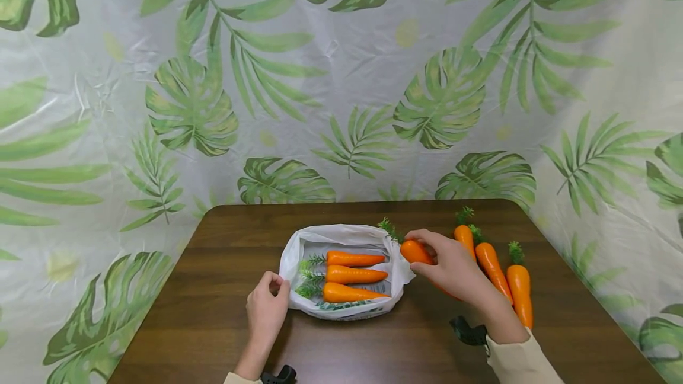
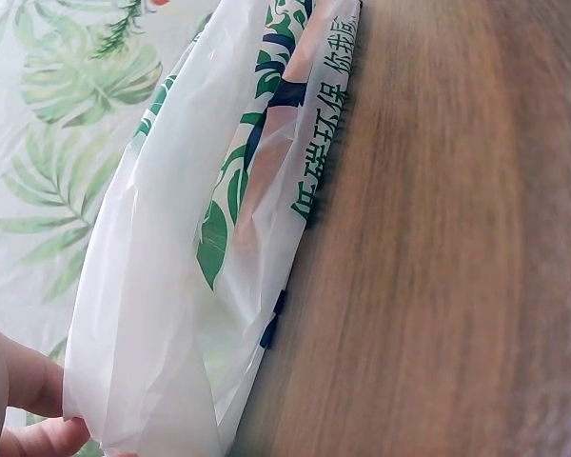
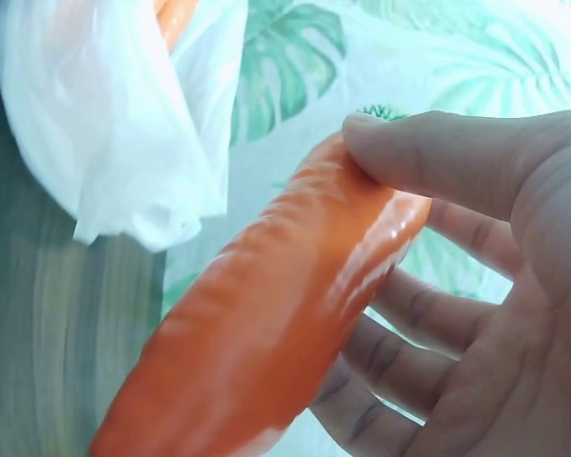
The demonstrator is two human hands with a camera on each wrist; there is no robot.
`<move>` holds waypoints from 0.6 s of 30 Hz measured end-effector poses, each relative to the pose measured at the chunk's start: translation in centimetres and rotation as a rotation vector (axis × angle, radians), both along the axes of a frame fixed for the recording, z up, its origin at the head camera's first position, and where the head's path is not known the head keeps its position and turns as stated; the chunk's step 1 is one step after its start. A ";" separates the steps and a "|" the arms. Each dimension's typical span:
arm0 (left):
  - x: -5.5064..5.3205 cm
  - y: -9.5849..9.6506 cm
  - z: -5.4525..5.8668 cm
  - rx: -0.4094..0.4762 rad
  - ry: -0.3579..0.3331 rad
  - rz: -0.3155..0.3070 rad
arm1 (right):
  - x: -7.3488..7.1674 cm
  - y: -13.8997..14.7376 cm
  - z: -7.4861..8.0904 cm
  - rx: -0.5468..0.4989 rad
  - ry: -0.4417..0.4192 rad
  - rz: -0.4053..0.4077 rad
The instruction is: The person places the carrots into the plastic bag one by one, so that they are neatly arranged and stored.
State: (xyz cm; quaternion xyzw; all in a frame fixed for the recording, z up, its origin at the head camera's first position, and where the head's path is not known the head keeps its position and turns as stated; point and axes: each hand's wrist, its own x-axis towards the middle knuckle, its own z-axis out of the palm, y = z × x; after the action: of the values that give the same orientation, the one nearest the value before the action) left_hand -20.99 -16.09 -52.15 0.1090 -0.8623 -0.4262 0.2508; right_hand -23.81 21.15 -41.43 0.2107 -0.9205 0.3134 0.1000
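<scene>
A white plastic bag [image 1: 341, 231] lies on the table with its mouth spread wide. Inside it, three carrots [image 1: 356, 275] lie side by side, their green tops toward the left. My left hand [image 1: 269, 306] pinches the bag's left rim between thumb and fingers; in the left wrist view, green print shows on the bag's side [image 2: 171, 248]. Just right of the bag, my right hand [image 1: 453, 262] grips another carrot [image 3: 266, 295] near its leafy end. That carrot is raised above the table, its top pointing toward the bag, its lower part mostly behind the hand in the head view.
Three more carrots [image 1: 493, 270] lie on the right side of the brown wooden table [image 1: 229, 253], beyond and partly behind my right forearm. A leaf-patterned sheet [image 1: 352, 76] hangs behind the table. Dark straps [image 1: 469, 332] are on both wrists.
</scene>
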 end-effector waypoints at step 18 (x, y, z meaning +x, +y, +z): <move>0.0 -0.1 0.1 0.005 0.009 0.003 | -1.8 -5.1 1.7 0.087 0.049 0.075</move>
State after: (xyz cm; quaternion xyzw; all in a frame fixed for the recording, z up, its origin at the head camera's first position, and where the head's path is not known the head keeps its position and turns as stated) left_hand -21.00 -16.20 -52.05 0.1088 -0.8600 -0.4285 0.2549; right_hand -25.64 16.10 -39.69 0.2568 -0.9220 0.2714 0.1014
